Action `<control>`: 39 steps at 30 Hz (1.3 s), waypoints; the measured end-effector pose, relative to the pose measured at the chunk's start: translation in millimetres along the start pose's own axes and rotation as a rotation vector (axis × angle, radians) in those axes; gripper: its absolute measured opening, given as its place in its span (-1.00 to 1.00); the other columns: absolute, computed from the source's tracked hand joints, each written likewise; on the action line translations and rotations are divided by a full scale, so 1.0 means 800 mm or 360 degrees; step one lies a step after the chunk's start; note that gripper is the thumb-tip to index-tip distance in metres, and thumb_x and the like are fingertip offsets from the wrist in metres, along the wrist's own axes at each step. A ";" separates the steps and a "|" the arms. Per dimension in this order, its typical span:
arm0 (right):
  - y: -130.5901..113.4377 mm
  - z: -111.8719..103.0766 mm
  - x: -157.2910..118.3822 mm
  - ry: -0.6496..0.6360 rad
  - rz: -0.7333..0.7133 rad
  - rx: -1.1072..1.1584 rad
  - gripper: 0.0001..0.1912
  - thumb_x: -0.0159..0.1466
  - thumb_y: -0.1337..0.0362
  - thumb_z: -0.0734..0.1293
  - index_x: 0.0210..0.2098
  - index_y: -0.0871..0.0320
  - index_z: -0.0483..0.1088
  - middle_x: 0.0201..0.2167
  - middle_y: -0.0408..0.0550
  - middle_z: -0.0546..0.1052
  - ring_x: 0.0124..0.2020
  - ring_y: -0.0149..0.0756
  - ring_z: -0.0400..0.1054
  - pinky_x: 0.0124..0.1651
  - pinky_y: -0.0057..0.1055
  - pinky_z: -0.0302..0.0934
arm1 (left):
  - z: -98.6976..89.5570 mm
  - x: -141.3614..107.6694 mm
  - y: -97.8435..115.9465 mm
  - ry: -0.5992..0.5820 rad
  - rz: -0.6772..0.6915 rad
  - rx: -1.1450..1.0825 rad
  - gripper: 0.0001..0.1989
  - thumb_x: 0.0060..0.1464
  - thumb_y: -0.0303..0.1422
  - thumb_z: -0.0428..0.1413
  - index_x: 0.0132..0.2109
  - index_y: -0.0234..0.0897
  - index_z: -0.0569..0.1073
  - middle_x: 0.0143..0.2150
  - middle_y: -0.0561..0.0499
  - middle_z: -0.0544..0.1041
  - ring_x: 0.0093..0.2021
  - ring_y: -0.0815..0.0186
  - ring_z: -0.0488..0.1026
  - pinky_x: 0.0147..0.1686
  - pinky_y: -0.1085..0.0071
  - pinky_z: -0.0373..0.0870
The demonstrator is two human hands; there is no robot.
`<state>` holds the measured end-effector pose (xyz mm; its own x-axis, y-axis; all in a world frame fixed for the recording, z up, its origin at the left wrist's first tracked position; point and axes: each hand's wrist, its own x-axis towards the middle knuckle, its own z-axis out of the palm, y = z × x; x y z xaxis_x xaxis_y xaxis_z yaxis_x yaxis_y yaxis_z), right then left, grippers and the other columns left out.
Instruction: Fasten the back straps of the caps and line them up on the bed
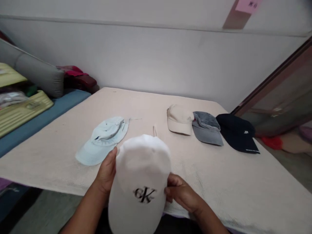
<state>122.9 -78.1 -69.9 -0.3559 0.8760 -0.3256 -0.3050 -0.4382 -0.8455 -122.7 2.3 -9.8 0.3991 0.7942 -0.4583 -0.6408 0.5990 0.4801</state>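
Note:
A white cap (140, 169) with a black "CK" logo is held up at the front edge of the covered table, its brim pointing down toward me. My left hand (107, 170) grips its left side, and my right hand (180, 191) pinches its right side. Just beyond it, to the left, a pale blue cap (104, 133) lies on the table with its crown partly sunken. Farther right, a beige cap (179, 118), a grey cap (207, 128) and a black cap (237, 133) lie side by side in a row.
The table (80, 113) has a cream cloth and meets a white wall. A grey cushion (39, 71), yellow-green ridged items (26, 109) and dark red things (80, 79) are at the left. Part of a person's leg (294, 141) shows at the right, beyond the table.

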 end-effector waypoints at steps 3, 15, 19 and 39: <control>-0.009 -0.008 -0.014 -0.0296 0.0188 -0.0193 -0.71 -0.09 0.39 0.44 -0.32 0.12 0.54 -0.41 -0.08 0.54 -0.43 -0.30 0.38 -0.37 -0.39 0.29 | 0.008 0.005 -0.021 0.0044 -0.0095 0.0100 -0.67 -0.07 -0.44 0.11 -0.09 -0.40 0.48 -0.38 -0.19 0.59 -0.30 -0.04 0.55 -0.30 0.09 0.48; -0.059 -0.065 -0.052 0.0109 -0.0433 0.0557 -0.66 0.00 0.29 0.40 -0.20 0.19 0.45 -0.37 -0.02 0.49 -0.35 -0.31 0.38 -0.26 -0.40 0.25 | 0.039 0.000 -0.088 -0.0431 -0.0418 0.0868 -0.73 -0.24 -0.68 0.19 -0.31 -0.39 0.57 -0.36 -0.17 0.61 -0.36 0.08 0.54 -0.30 0.24 0.45; -0.061 -0.072 -0.045 0.0266 -0.0448 0.0488 -0.85 0.14 0.24 0.35 -0.35 0.19 0.39 -0.58 -0.18 0.35 -0.64 -0.53 0.15 -0.54 -0.54 0.04 | 0.052 0.017 -0.103 -0.0300 -0.0393 0.1008 -0.67 -0.22 -0.67 0.15 -0.23 -0.38 0.57 -0.35 -0.14 0.60 -0.38 0.13 0.53 -0.32 0.29 0.42; -0.071 -0.084 -0.043 0.0107 -0.0251 0.0310 -0.82 0.04 0.31 0.43 -0.39 0.19 0.36 -0.62 -0.23 0.30 -0.65 -0.55 0.14 -0.59 -0.56 -0.13 | 0.041 0.045 -0.115 -0.0343 -0.0195 0.0835 -0.73 -0.12 -0.56 0.08 -0.19 -0.34 0.49 -0.45 0.01 0.49 -0.47 0.32 0.41 -0.44 0.42 0.30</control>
<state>211.9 -70.1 -39.2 -0.2327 0.9451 -0.2295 -0.5185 -0.3202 -0.7928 -27.6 -21.2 -45.7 0.6094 0.6859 -0.3976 -0.1924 0.6145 0.7651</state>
